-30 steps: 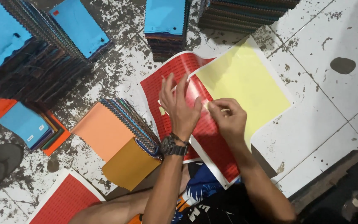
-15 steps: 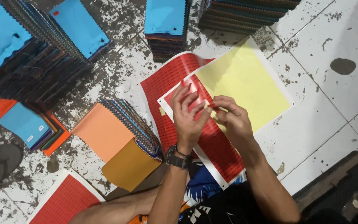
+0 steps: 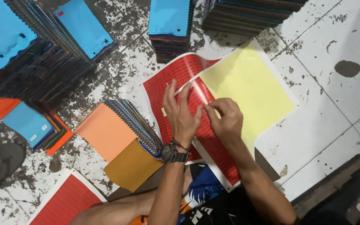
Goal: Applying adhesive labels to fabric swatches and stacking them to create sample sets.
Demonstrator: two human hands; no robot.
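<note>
White floor tiles (image 3: 330, 104), flecked with dark paint and grime, with stacks of fabric swatch books (image 3: 34, 54) crowding the upper edge. Spread on them: a red sticker sheet (image 3: 176, 79) printed in rows, its yellow backing paper (image 3: 251, 83) peeled open to the right. Lying nearer the knee: a fanned swatch book (image 3: 121, 133) with orange and mustard covers.

Raised above the sheet's middle, between both hands: a small clear-edged sticker strip (image 3: 198, 93). Probably almost weightless, limp and tacky on one face; likely to curl or cling to skin, so best held by the very edge or a corner, lightly, with fingertips only.

Left hand (image 3: 182, 118), watch at the wrist, held upright over the sheet with palm toward the right, fingers long and loosely spread, thumb and forefinger tips touching the strip. Right hand (image 3: 226, 118) curled close beside it, knuckles up, thumb and forefinger pinching the strip's lower end, remaining fingers tucked in. Both forearms angled up from the lap, wrists near together.
</note>
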